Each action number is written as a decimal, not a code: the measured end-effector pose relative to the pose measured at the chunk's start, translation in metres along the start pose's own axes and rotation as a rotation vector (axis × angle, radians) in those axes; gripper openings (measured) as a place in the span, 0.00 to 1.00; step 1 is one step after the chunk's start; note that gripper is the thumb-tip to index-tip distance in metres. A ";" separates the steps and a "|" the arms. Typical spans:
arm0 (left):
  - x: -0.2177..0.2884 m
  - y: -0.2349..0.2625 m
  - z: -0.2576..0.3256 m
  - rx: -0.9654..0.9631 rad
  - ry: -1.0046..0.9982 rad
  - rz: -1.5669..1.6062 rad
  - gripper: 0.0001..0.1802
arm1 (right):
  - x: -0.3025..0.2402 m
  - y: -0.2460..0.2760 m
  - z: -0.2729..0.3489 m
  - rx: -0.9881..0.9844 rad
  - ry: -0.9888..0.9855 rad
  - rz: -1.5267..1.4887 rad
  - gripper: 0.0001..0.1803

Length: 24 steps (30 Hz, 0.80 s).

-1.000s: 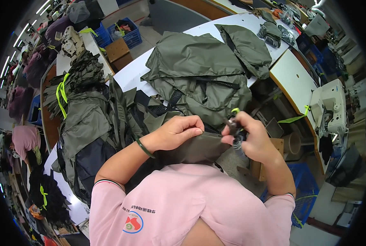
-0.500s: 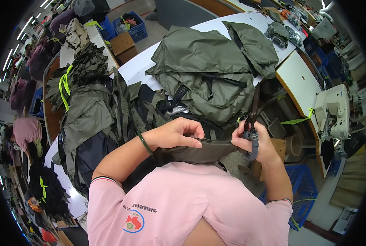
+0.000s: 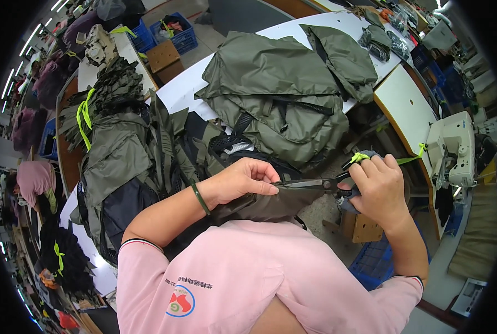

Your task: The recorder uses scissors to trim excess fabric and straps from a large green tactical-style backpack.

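Note:
My left hand [image 3: 247, 179] is closed in a pinch on the edge of an olive-green fabric piece [image 3: 270, 206] that hangs in front of my chest. In my right hand [image 3: 377, 186] is a pair of scissors [image 3: 309, 183], the handles wrapped in grey and tied with a neon-yellow strip. Their blades point left along the fabric's edge, with the tips close to my left fingertips. Whether the blades are fully closed I cannot tell. Just beyond lies an olive-green backpack-like sewn piece [image 3: 287, 128] with black straps and mesh.
More olive and black sewn pieces [image 3: 117, 161] heap up on the left of the white table [image 3: 181, 89]. A bundle of dark strips [image 3: 112, 83] is tied with neon yellow. At right stands a sewing machine [image 3: 453, 147]. A blue crate [image 3: 373, 259] and a wooden box [image 3: 361, 227] sit below.
My right hand has let go of the fabric edge and moved right. The scissors have swung from pointing up to pointing left, their blades now at the fabric's edge by my left fingers.

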State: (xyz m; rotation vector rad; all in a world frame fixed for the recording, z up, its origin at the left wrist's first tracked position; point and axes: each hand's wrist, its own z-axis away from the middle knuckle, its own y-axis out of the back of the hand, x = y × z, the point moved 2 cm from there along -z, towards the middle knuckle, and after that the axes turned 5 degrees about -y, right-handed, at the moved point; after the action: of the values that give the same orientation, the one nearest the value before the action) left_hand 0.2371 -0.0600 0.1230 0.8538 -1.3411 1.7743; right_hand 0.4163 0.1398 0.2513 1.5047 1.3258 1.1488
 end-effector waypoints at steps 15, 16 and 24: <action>0.004 -0.010 0.003 0.100 -0.016 -0.038 0.07 | 0.000 -0.004 0.002 -0.049 -0.013 0.040 0.16; 0.004 -0.010 0.003 0.100 -0.016 -0.042 0.07 | -0.001 -0.004 0.002 -0.051 -0.018 0.038 0.16; 0.007 -0.013 0.003 0.104 -0.024 -0.052 0.06 | -0.006 -0.006 0.005 -0.059 -0.048 0.004 0.15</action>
State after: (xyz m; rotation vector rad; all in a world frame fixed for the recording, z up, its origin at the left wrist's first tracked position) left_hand 0.2455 -0.0592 0.1357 0.9612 -1.2390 1.8110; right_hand 0.4198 0.1348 0.2436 1.4840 1.2460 1.1378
